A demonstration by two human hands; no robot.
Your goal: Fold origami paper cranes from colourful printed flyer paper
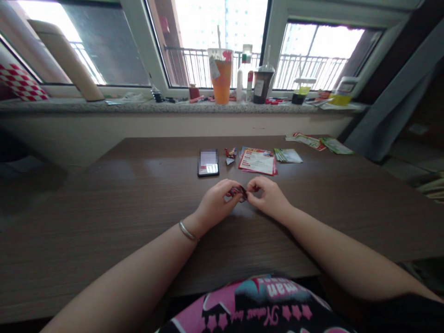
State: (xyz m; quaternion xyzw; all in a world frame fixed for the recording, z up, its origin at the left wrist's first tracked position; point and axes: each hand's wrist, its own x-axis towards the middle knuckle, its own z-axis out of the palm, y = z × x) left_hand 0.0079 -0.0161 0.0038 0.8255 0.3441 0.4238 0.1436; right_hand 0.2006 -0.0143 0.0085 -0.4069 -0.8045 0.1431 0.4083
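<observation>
My left hand (219,200), with a silver bangle at the wrist, pinches a small dark red and purple piece that looks like a folded wrapper (237,191). At its right end, my right hand (265,196) grips the same piece between thumb and forefinger. Both hands are just above the brown table (138,208), near its middle. Beyond them lie a phone (208,163) with its screen lit, a small crumpled red and white wrapper (230,156), and a stack of red-edged printed cards (257,161).
Green and white packets (288,156) lie right of the cards, with more leaflets (308,140) at the back right. On the windowsill (132,107) stand an orange drink cup (222,76), a dark drink cup (262,85), several bottles and a tall beige cylinder (69,64).
</observation>
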